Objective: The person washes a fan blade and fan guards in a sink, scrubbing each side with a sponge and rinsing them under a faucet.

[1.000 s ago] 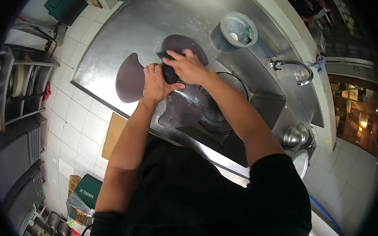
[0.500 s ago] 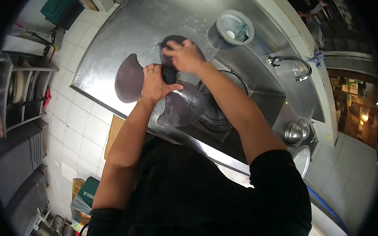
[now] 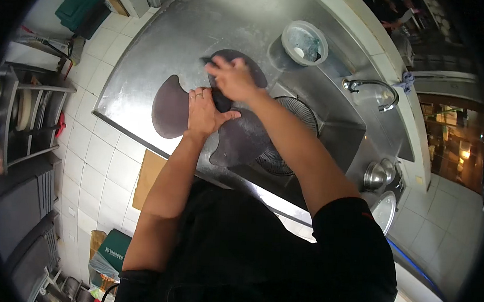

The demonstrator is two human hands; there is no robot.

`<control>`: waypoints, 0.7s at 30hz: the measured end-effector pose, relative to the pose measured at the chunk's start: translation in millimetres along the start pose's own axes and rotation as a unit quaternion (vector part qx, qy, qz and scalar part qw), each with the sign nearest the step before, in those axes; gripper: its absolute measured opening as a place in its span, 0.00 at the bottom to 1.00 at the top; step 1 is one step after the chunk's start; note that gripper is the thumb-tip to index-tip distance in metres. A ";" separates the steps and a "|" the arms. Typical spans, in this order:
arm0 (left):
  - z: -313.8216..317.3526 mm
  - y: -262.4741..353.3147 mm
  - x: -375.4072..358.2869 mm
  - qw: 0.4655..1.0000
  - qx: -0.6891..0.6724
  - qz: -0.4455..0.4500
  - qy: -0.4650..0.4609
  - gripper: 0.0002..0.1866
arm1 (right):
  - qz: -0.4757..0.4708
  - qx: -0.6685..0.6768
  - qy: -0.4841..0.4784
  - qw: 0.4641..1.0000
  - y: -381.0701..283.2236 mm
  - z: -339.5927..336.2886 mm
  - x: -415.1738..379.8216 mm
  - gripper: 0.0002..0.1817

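A dark three-bladed fan blade [image 3: 170, 109] lies on the stainless steel counter [image 3: 142, 64], its lower right blade reaching over the sink edge. My left hand [image 3: 204, 112] grips it beside the hub, thumb stretched toward the lower blade. On the upper blade, my right hand [image 3: 236, 79] presses down with bent, motion-blurred fingers. A dark bit shows at its fingertips, but I cannot make out what it is. In the sink [image 3: 338, 148] stands a round black wire fan guard [image 3: 299, 111], partly hidden by my right forearm.
A plastic tub [image 3: 305, 42] with sudsy water and something greenish stands behind the sink. The faucet [image 3: 374, 87] arches over the right side. Metal bowls [image 3: 375, 174] sit at the right end. Shelving [image 3: 27, 118] lines the left wall, and a cardboard piece [image 3: 148, 179] is below the counter edge.
My right hand is still on the upper blade, its fingers slightly shifted. The fan blade and both hands appear a little lower and farther right as the view shifts. The left grip is unchanged.
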State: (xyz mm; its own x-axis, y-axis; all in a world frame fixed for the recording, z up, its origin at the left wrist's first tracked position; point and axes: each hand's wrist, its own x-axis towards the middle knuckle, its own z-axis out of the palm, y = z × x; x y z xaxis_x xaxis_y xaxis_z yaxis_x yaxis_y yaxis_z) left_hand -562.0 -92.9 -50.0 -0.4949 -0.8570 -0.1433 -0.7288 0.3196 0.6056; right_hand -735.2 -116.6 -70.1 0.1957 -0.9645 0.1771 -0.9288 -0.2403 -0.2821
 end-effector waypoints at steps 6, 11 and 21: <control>3.5 4.5 -7.0 0.997 0.052 0.031 0.040 0.60 | 0.147 -0.136 0.040 0.979 14.3 -13.2 -58.7 0.26; 9.4 3.2 -8.3 0.994 0.086 0.055 0.045 0.60 | 0.142 -0.177 -0.009 0.974 13.7 -8.2 -88.3 0.26; 9.0 0.2 0.1 0.991 0.082 0.090 0.060 0.59 | 0.230 -0.030 -0.006 0.973 9.0 -16.5 -45.0 0.27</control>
State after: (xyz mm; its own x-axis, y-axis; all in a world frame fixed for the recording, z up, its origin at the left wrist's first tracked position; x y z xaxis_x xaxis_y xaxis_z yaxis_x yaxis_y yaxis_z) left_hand -566.5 -89.2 -56.9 -0.5712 -0.8189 0.0566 -0.7055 0.5250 0.4762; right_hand -757.6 -73.6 -65.1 -0.2416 -0.9698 0.0346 -0.9357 0.2234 -0.2731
